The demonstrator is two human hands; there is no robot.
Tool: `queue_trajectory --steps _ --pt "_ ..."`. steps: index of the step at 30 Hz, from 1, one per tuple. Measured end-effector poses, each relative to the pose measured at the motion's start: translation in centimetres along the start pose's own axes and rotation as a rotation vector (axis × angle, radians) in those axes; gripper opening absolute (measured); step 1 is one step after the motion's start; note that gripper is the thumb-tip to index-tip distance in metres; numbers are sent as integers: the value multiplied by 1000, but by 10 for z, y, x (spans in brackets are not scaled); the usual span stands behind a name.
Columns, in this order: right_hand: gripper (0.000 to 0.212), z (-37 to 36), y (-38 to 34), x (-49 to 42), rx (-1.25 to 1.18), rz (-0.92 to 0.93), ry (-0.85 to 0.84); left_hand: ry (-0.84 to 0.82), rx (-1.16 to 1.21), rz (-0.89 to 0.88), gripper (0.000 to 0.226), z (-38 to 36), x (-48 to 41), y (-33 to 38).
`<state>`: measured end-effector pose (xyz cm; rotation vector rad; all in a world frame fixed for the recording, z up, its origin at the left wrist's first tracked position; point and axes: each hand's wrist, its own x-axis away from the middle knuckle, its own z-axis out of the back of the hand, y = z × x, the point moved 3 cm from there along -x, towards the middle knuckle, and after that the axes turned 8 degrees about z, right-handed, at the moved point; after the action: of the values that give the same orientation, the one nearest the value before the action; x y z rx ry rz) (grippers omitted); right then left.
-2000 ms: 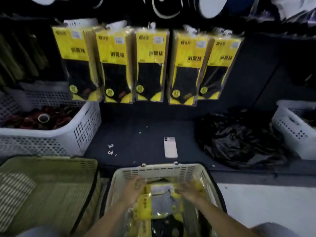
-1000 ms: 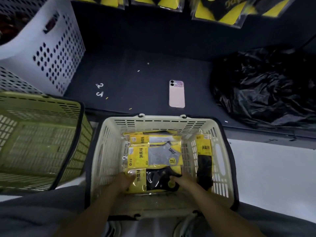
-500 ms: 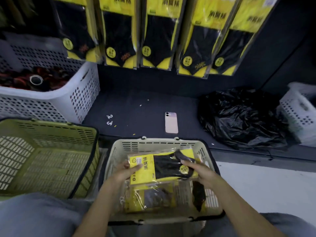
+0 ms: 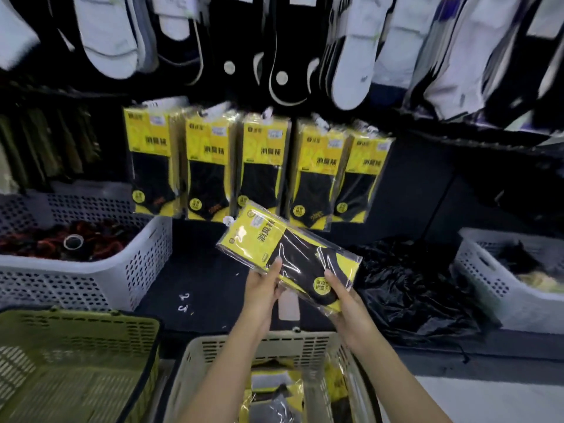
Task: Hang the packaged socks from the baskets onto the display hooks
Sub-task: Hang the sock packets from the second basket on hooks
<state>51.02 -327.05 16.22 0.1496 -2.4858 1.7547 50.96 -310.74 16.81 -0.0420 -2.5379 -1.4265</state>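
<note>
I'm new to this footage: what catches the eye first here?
A yellow-and-black sock pack, tilted at centre, gripped by the left hand and right hand. Behind it, five matching packs hang in a row, with white and black socks above.

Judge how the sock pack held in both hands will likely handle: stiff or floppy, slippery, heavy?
Probably fairly stiff: the sock pack juts out flat though the left hand and right hand grip only its lower end. Likely slippery, since its clear film glints. Seemingly light: that end grip alone holds it up.
</note>
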Motion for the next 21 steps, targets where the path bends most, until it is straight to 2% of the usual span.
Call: queue_trajectory --steps 2,4,6,9,12,17,21 --pt "85 9 -16 -2 128 93 78 30 -62 -48 35 -7 -1 15" --pt "83 16 -39 -7 241 234 147 46 -147 -113 37 -14 -1 31" --pt "70 13 -65 -12 329 391 119 48 -227 -172 34 -24 -1 44" --pt "37 -1 -98 -19 328 517 25 -1 -333 -187 26 -46 -3 54" --pt "18 -7 -118 -23 305 553 34 -43 -399 -194 29 -66 -4 61" --pt "26 -1 -128 -33 258 501 -6 -80 -457 -200 48 -82 -13 74" --pt "25 11 -130 -46 199 456 -12 -84 -452 -181 31 -87 -25 79"
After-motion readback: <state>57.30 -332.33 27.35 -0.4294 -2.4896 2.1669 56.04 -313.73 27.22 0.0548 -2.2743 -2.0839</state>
